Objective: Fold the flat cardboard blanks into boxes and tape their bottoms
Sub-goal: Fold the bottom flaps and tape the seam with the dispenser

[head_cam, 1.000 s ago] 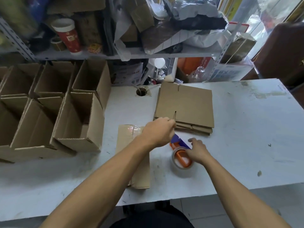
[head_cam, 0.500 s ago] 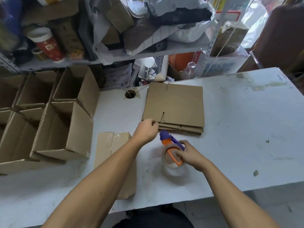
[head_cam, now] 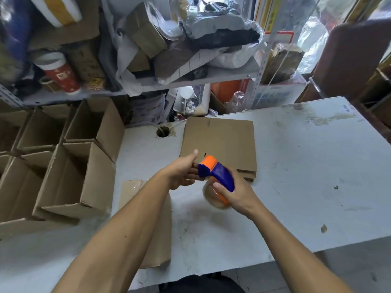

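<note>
A stack of flat cardboard blanks lies on the white table at mid-back. My right hand grips a blue and orange tape dispenser by its handle, lifted off the table in front of the stack, with the clear tape roll below it. My left hand is beside the dispenser's front end, its fingers stretched towards it and thumb raised. Whether it touches the tape is unclear. A folded box with a taped bottom lies on its side under my left forearm.
Several open folded boxes stand packed together on the table's left side. A cable hole sits left of the blanks. A cluttered metal shelf rises behind the table. The table's near edge is close to my body.
My right hand has lifted the tape dispenser off the table and tipped it up. My left hand has left the edge of the blank stack and come to the dispenser's front.
</note>
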